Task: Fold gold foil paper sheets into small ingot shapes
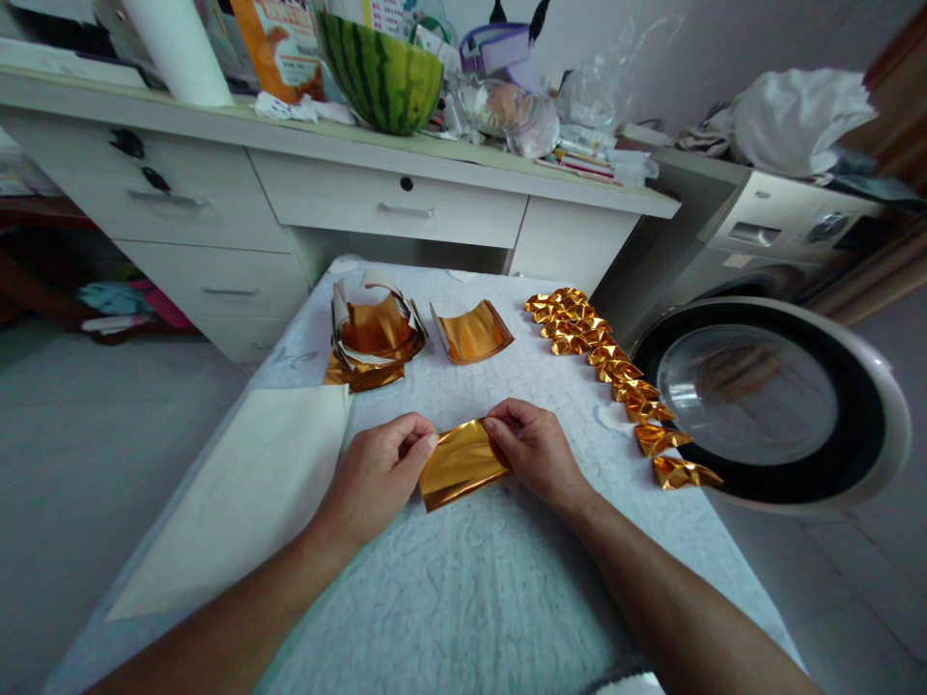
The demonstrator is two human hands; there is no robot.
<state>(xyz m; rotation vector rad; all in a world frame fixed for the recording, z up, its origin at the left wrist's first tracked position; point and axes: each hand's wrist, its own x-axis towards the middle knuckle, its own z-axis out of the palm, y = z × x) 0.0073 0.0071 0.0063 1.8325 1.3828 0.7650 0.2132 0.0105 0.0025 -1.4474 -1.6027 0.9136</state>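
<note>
A shiny gold foil sheet [463,465] is held between both hands above the cloth-covered table [435,598]. My left hand [383,468] pinches its upper left corner between thumb and fingers. At the upper right corner, my right hand [540,454] grips it the same way. Beyond the hands lies a small stack of curved gold sheets [474,333]. Left of that stands a larger curled bundle of gold sheets [377,333] with pale backs. Folded gold foil pieces [615,372] run in a slanting row along the table's right side.
White paper [246,492] lies on the table's left side. Behind is a white desk [463,208] bearing half a watermelon [380,72], a paper roll [178,53] and plastic bags [601,92]. At the right, a washing machine's round door [768,401] hangs open beside the table edge.
</note>
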